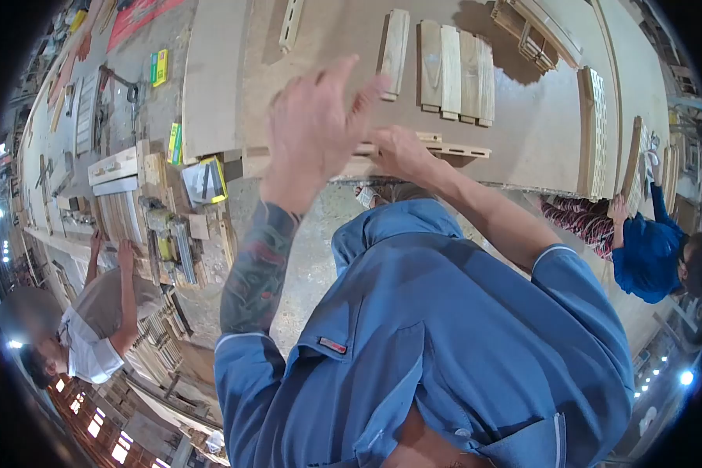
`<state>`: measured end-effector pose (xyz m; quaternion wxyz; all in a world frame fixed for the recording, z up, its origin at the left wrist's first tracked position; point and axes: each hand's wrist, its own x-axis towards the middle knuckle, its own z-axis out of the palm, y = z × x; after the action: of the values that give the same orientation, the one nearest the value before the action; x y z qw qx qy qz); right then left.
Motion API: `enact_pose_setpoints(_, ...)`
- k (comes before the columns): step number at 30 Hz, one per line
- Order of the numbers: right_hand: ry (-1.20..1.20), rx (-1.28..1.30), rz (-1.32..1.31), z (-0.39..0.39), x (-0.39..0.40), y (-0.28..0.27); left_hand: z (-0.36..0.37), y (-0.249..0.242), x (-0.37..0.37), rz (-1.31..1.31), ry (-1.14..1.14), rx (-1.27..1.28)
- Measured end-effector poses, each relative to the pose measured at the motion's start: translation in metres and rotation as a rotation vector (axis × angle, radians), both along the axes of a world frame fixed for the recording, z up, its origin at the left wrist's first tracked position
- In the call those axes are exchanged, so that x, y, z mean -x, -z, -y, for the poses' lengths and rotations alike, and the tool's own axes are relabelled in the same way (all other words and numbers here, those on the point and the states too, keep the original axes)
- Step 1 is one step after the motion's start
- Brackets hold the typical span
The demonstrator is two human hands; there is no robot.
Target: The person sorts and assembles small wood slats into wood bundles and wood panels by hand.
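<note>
My left hand [312, 129] is raised over the near edge of the workbench, slightly blurred, with the thumb apart from the fingers and nothing visible in it. Lower and to the right, my right hand [402, 150] has its fingers curled on a slotted wooden strip [464, 150] at the bench edge. The hand and wrist hide part of that strip. Beyond my hands lie a single wooden slat [395, 54] and a row of several pale wooden slats [451, 70]. Another slotted strip [290, 25] lies at the far side.
Stacked wooden pieces [534, 35] stand at the far right, near a bundle of slotted strips [593, 132]. Co-workers stand left [93, 320] and right [651, 253]. Yellow-green boxes [159, 68], hand tools and a wooden rack [164, 210] are on the left.
</note>
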<state>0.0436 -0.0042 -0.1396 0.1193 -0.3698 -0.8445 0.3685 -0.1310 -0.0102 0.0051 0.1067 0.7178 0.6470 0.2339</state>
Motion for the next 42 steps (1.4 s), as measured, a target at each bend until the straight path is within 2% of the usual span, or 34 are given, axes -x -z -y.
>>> enact_pose_setpoints(1,-0.056,0.11,0.092,-0.005,-0.005,-0.006,0.0,0.0,-0.003,-0.002,0.009,-0.004)
enact_pose_setpoints(2,-0.009,0.105,0.019,-0.015,-0.016,0.021,0.003,0.0,-0.005,-0.026,-0.006,0.102)
enact_pose_setpoints(4,0.364,0.247,0.073,-0.059,-0.014,0.043,-0.002,-0.001,-0.008,-0.055,-0.026,0.203)
enact_pose_setpoints(6,0.684,-0.178,0.227,-0.09,0.005,0.077,0.0,-0.005,-0.011,-0.001,-0.06,0.219)
enact_pose_setpoints(7,0.686,-0.183,0.216,-0.097,0.021,0.093,-0.002,-0.006,-0.011,-0.009,-0.061,0.21)
enact_pose_setpoints(8,0.76,-0.309,0.375,-0.101,0.039,0.11,-0.003,-0.004,-0.011,-0.027,-0.064,0.206)
enact_pose_setpoints(9,0.834,-0.429,0.539,-0.097,0.05,0.103,-0.003,-0.002,-0.01,-0.044,-0.064,0.207)
enact_pose_setpoints(10,0.838,-0.43,0.534,-0.095,0.05,0.094,-0.003,-0.002,-0.01,-0.049,-0.062,0.204)
enact_pose_setpoints(12,0.689,-0.116,0.36,-0.087,0.045,0.071,-0.001,0.002,-0.009,-0.08,-0.071,0.187)
enact_pose_setpoints(13,0.689,-0.119,0.366,-0.083,0.039,0.066,0.0,0.003,-0.009,-0.073,-0.069,0.186)
enact_pose_setpoints(15,0.55,0.232,0.235,-0.081,0.017,0.051,0.0,0.005,-0.008,-0.081,-0.083,0.203)
enact_pose_setpoints(16,0.514,0.471,0.08,-0.072,0.005,0.019,0.001,0.004,-0.008,-0.071,-0.083,0.201)
enact_pose_setpoints(17,0.515,0.467,0.09,-0.056,-0.005,0.015,0.002,0.002,-0.009,-0.069,-0.087,0.211)
enact_pose_setpoints(19,0.596,0.42,-0.505,-0.031,-0.023,0.011,0.003,0.001,-0.008,-0.055,-0.1,0.225)
enact_pose_setpoints(20,0.596,0.423,-0.494,-0.022,-0.033,0.012,0.005,0.001,-0.008,-0.056,-0.102,0.216)
enact_pose_setpoints(22,0.38,0.529,-0.604,-0.011,-0.049,0.011,0.005,0.004,-0.01,-0.046,-0.099,0.2)
enact_pose_setpoints(25,0.397,0.502,-0.576,-0.004,-0.05,0.009,0.004,0.006,-0.009,-0.032,-0.105,0.153)
enact_pose_setpoints(29,0.291,0.525,-0.527,-0.005,-0.047,0.006,0.004,0.007,-0.007,-0.043,-0.129,0.177)
enact_pose_setpoints(33,0.296,0.509,-0.599,-0.005,-0.045,0.011,0.002,0.008,-0.008,-0.055,-0.154,0.158)
enact_pose_setpoints(35,0.242,0.435,-0.131,-0.003,-0.048,-0.019,0.003,0.008,-0.009,-0.063,-0.159,0.152)
enact_pose_setpoints(39,0.33,0.445,-0.152,0.015,-0.071,0.014,-0.001,0.006,-0.011,-0.051,-0.17,0.133)
enact_pose_setpoints(41,0.399,0.496,-0.56,0.019,-0.074,0.034,-0.004,0.004,-0.012,-0.04,-0.174,0.155)
enact_pose_setpoints(42,0.401,0.51,-0.565,0.017,-0.069,0.034,-0.004,0.002,-0.012,-0.035,-0.173,0.165)
